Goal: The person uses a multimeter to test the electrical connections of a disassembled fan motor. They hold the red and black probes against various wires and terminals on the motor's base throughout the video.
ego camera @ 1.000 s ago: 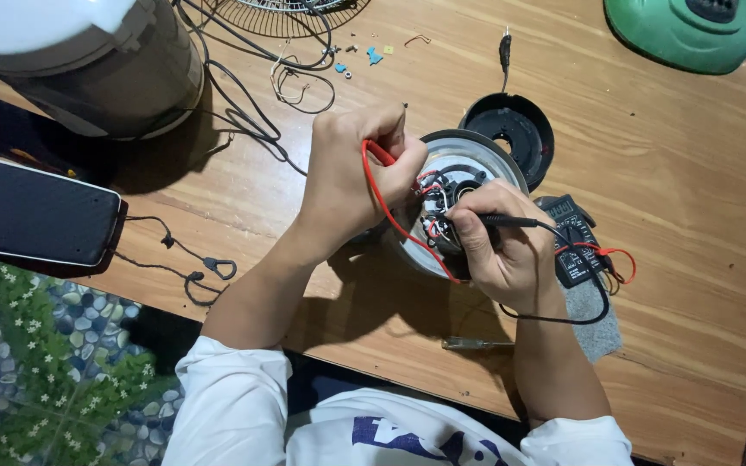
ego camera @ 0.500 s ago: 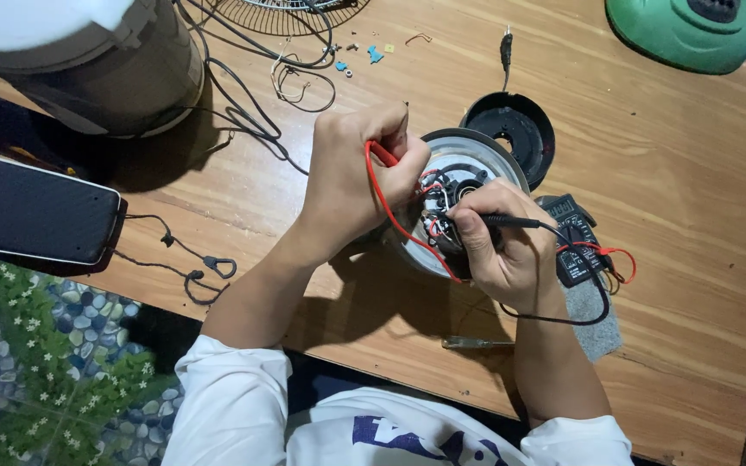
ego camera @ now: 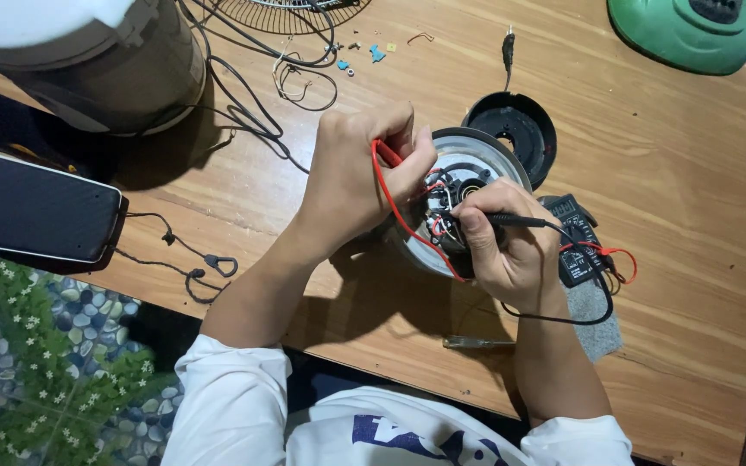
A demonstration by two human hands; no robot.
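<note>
We see the left hand [ego camera: 357,185] pinching the red test probe [ego camera: 388,154] between thumb and fingers, its tip lowered onto the wiring of the round motor unit [ego camera: 468,168]. The right hand [ego camera: 511,250] grips the black test probe [ego camera: 515,221] pen-fashion, tip directed into the same cluster of wires at the centre of the unit. The motor unit sits on the wooden table [ego camera: 675,155], directly beneath both hands. The red lead [ego camera: 407,229] loops from the left hand across the unit; the black lead curves round the right wrist to the small black multimeter [ego camera: 576,242], which lies just beside the right hand on a grey cloth [ego camera: 597,319]. Compared with the earlier frames, we note both hands, both probes and the unit in the same positions; no shift is apparent. A black round cover [ego camera: 511,125] lies just behind the unit. A screwdriver [ego camera: 477,343] lies near the table edge. Farther left we see loose black cables [ego camera: 243,103], a dark flat device [ego camera: 32,207] and a patterned floral floor covering [ego camera: 36,371].
</note>
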